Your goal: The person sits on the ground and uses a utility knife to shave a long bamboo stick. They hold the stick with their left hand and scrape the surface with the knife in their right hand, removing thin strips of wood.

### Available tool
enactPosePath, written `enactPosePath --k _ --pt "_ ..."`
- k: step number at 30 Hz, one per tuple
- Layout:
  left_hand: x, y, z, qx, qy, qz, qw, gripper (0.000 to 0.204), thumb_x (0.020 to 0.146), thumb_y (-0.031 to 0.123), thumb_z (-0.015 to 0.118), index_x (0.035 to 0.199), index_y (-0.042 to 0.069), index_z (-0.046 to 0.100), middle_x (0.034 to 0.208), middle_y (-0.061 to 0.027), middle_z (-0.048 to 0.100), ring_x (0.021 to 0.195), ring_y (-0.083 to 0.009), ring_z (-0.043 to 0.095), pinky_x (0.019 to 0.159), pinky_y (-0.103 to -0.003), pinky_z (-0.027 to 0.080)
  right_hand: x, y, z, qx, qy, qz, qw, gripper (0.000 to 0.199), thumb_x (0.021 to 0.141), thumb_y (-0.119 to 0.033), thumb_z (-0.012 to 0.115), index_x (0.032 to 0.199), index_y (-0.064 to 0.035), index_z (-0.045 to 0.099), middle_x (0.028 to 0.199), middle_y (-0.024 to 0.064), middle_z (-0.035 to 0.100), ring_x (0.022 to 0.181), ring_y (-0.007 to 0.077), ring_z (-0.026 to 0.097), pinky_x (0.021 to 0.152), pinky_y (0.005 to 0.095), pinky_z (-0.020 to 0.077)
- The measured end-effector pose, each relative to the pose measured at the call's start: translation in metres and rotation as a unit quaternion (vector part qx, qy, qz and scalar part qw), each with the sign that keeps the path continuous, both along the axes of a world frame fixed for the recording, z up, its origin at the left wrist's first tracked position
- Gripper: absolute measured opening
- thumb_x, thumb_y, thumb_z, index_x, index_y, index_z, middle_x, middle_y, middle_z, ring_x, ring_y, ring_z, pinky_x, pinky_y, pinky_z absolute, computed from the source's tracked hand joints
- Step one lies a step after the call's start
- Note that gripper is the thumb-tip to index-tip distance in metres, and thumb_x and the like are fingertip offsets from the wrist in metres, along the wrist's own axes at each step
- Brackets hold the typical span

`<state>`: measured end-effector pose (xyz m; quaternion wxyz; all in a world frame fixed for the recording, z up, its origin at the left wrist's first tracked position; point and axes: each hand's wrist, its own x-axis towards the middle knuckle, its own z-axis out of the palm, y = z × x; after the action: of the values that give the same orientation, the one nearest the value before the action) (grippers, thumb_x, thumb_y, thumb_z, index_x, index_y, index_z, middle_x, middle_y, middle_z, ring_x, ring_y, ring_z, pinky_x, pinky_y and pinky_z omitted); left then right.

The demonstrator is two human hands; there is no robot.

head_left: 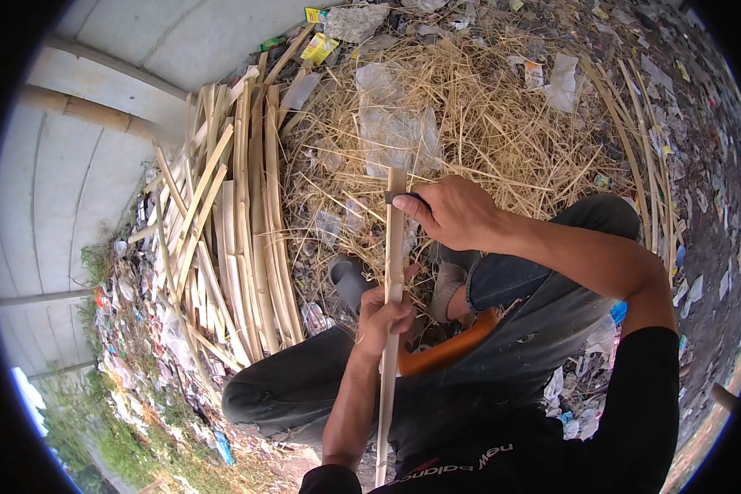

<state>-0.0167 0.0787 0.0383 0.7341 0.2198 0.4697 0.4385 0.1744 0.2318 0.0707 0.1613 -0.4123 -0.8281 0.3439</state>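
We see the bamboo strip point(393, 280) running upright through frame centre, left hand point(384, 317) clenched round it low, right hand point(451, 212) pinching a dark blade point(397, 197) above.

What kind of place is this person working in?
Probably a rough outdoor work spot for splitting bamboo, beside a pale wall. A pile of bamboo strips lies on the ground, dry straw-like shavings are heaped ahead, and scraps of plastic litter are scattered about.
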Motion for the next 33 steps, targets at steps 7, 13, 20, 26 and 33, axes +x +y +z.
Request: enactPosePath --k 7,13,20,26,33 --pt "-0.014 -0.008 -0.017 -0.038 -0.02 -0.008 0.999 0.064 0.081 0.002 0.057 0.143 -0.013 0.049 0.061 0.0023 0.04 0.047 -0.0088 0.038 0.046 -0.026 0.028 -0.009 -0.033 -0.014 -0.006 0.026 0.048 0.999 0.057 0.109 -0.047 0.048 0.081 -0.0024 0.07 0.053 0.018 0.058 0.049 0.0381 0.062 0.05 0.0496 0.048" --pt "-0.004 0.003 0.002 -0.024 -0.044 -0.023 0.998 0.02 0.082 0.003 0.056 0.099 -0.006 0.061 0.059 0.0008 0.042 0.047 -0.0097 0.039 0.045 -0.027 0.028 -0.008 -0.04 -0.003 -0.049 0.019 0.045 0.998 0.062 0.11 -0.045 0.043 0.083 0.0011 0.072 0.054 0.0188 0.059 0.053 0.0389 0.065 0.054 0.0505 0.051" --pt "-0.011 -0.005 -0.014 -0.014 -0.033 -0.014 0.999 0.004 0.084 0.002 0.058 0.084 -0.002 0.059 0.063 -0.0036 0.052 0.047 -0.0097 0.042 0.044 -0.026 0.029 -0.007 -0.039 -0.011 -0.072 0.013 0.076 0.994 0.074 0.102 -0.06 0.051 0.07 0.0045 0.068 0.052 0.0218 0.058 0.053 0.0405 0.066 0.053 0.0483 0.0529" --pt "-0.006 -0.005 -0.015 0.025 0.051 -0.021 0.998 0.004 0.088 0.0 0.058 0.085 -0.001 0.06 0.065 -0.0022 0.053 0.049 -0.0088 0.044 0.045 -0.025 0.031 -0.005 -0.035 -0.01 -0.057 -0.017 0.087 0.994 0.08 0.092 -0.073 0.059 0.065 0.0014 0.067 0.052 0.0178 0.059 0.052 0.0362 0.066 0.05 0.0448 0.0523" --pt "-0.013 -0.01 -0.025 0.039 0.037 -0.005 0.999 0.012 0.089 -0.001 0.059 0.099 -0.003 0.065 0.069 -0.0009 0.055 0.052 -0.0073 0.046 0.047 -0.024 0.032 -0.004 -0.032 -0.017 -0.049 0.085 0.097 0.99 0.07 0.09 -0.069 0.067 0.071 -0.002 0.07 0.053 0.009 0.058 0.048 0.0258 0.062 0.048 0.0399 0.0484"
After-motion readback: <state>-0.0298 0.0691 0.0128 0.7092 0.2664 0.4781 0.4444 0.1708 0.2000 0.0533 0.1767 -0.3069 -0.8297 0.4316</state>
